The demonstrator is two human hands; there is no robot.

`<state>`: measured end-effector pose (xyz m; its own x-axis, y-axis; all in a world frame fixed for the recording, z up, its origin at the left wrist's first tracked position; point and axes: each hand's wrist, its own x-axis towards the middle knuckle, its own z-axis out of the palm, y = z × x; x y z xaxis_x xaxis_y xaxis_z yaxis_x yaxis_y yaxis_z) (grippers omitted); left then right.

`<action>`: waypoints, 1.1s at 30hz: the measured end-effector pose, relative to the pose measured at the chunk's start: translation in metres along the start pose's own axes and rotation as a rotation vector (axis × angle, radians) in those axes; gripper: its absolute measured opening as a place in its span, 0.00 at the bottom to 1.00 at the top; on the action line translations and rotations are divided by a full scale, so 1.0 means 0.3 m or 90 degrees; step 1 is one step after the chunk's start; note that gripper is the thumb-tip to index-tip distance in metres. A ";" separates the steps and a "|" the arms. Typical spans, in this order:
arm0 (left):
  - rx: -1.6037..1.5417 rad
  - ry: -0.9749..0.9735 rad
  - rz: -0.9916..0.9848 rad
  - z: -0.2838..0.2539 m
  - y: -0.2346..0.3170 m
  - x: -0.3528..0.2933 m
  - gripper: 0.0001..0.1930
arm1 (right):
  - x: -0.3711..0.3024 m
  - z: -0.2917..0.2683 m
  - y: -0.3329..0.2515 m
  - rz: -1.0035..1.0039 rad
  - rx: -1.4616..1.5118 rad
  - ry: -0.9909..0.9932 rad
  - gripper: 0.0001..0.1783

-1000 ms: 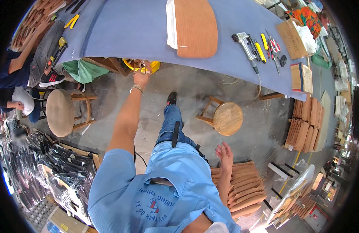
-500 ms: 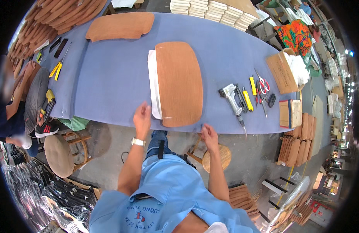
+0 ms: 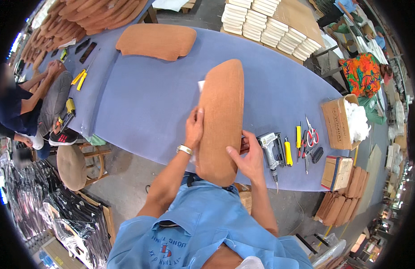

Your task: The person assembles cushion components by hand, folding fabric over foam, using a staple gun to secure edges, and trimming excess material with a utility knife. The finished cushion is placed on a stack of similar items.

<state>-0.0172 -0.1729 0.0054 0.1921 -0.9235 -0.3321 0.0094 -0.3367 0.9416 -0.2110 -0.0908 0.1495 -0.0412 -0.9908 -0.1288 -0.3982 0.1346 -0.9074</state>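
Observation:
An upholstered panel (image 3: 221,116) covered in orange-brown fabric stands tilted in front of me, its near end over the table's front edge. My left hand (image 3: 195,127) grips its left edge, the fingertips partly behind it. On the right edge my right hand (image 3: 250,154) holds it, thumb on the face and fingers curled round the side. A corner of something white (image 3: 201,85) shows behind its left edge. A second brown panel (image 3: 157,41) lies flat at the table's far left.
Right of my right hand lie a staple gun (image 3: 271,154), yellow-handled tools (image 3: 288,152), and red-handled scissors (image 3: 312,134). A carton of white stuffing (image 3: 337,125) stands at the table's right end. A person (image 3: 26,98) sits at the left beside a stool (image 3: 72,167).
Both hands have moved in and taken hold of the panel, which lay flat on the table. It is now tilted up and drawn nearer to me. The view has shifted slightly.

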 end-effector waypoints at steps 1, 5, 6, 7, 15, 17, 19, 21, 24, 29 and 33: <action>-0.080 -0.037 0.028 0.040 0.009 -0.003 0.35 | -0.018 -0.034 -0.075 -0.018 -0.003 -0.014 0.34; -0.242 -0.124 -0.052 0.206 0.107 -0.075 0.32 | -0.067 -0.082 -0.093 -0.101 -0.053 0.021 0.37; -0.294 -0.167 -0.050 0.214 -0.008 -0.021 0.33 | -0.059 -0.078 -0.048 -0.136 -0.070 0.034 0.38; -0.264 -0.172 -0.021 0.237 -0.019 -0.047 0.34 | -0.053 -0.070 0.045 -0.130 -0.065 0.022 0.38; -0.026 -0.216 0.096 0.349 0.176 -0.186 0.36 | -0.031 -0.133 0.280 -0.177 -0.059 0.002 0.42; 0.015 -0.228 0.126 0.357 0.227 -0.127 0.37 | -0.019 -0.112 0.296 -0.226 -0.074 0.017 0.45; 0.056 -0.251 0.155 0.380 0.280 -0.078 0.37 | -0.020 -0.102 0.296 -0.201 0.012 -0.062 0.50; 0.057 -0.264 0.142 0.414 0.338 -0.044 0.37 | -0.005 -0.069 0.313 -0.236 0.054 -0.060 0.51; 0.045 -0.273 0.139 0.445 0.337 -0.017 0.37 | 0.046 -0.048 0.313 -0.252 0.080 -0.056 0.52; -0.006 -0.282 0.135 0.483 0.250 -0.028 0.36 | 0.277 -0.049 0.295 -0.222 0.104 -0.020 0.47; -0.038 -0.273 0.138 0.468 0.221 -0.017 0.36 | 0.529 -0.019 0.253 -0.228 0.090 -0.011 0.43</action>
<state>-0.1553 -0.2165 0.0617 -0.2267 -0.9679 -0.1089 0.0726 -0.1283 0.9891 -0.2531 -0.2378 0.0626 0.0937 -0.9751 0.2012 -0.2548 -0.2188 -0.9419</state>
